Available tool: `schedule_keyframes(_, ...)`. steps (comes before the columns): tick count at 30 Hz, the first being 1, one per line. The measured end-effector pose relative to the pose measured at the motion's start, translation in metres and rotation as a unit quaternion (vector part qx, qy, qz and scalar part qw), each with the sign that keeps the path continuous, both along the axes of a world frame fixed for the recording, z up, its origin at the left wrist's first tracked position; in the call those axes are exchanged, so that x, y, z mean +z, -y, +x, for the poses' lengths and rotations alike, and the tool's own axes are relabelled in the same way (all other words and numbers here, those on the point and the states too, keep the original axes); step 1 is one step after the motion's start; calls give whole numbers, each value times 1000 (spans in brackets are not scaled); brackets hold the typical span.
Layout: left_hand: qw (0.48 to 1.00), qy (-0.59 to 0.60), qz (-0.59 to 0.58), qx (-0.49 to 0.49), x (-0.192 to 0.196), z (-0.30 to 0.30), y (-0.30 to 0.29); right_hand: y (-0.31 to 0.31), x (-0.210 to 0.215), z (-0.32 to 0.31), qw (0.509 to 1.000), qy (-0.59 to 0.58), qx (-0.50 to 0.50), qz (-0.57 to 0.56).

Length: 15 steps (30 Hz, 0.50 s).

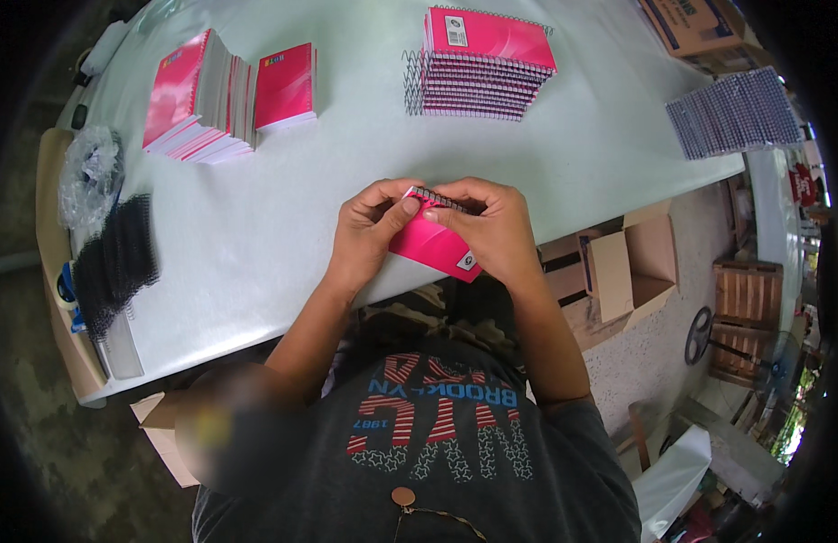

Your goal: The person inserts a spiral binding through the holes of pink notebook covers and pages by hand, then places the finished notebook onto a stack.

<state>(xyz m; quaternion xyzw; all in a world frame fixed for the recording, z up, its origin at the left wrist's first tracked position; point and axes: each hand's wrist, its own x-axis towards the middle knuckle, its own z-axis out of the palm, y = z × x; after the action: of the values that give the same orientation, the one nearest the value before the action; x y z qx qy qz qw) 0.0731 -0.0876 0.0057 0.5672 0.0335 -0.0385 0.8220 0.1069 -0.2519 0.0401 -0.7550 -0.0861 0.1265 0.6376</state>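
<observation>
Both my hands hold a pink notebook (434,244) near the table's front edge, its cover tilted toward me. A dark spiral wire (434,196) runs along the notebook's far edge. My left hand (369,222) pinches the left corner, thumb on the cover beside the wire. My right hand (491,226) grips the other end of the wired edge, its thumb pressed on the coil. The fingers behind the notebook are mostly hidden. Beyond my hands stands a pile of spiral-bound pink notebooks (489,45).
At the far left stand a tall stack of pink notebooks (179,86) and a smaller stack (286,86). Black spiral coils (120,262) lie by a clear plastic bag (91,176) on the left. More coils (736,113) and a cardboard box (699,32) sit far right; an open carton (632,267) stands below.
</observation>
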Motion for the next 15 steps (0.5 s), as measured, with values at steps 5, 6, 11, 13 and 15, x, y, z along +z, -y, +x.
schedule_keyframes(5, 999, -6, -25, -32, 5, -1, -4, 4, 6, -1, 999, -31, 16, 30)
schedule_keyframes(6, 999, -1, -33, -43, 6, 0, -4, 5, 7, -1, 999, -31, 16, 30)
schedule_keyframes(11, 995, 18, -65, -72, 1, 1, -6, 7, 7, -7, 999, -9, 32, -23)
schedule_keyframes(13, 995, 22, -65, -76, -5, 2, -7, 6, 8, -11, 999, 2, 31, -45)
schedule_keyframes(15, 993, 44, -67, -86, -10, 3, -8, 5, 9, -15, 997, 13, 27, -66)
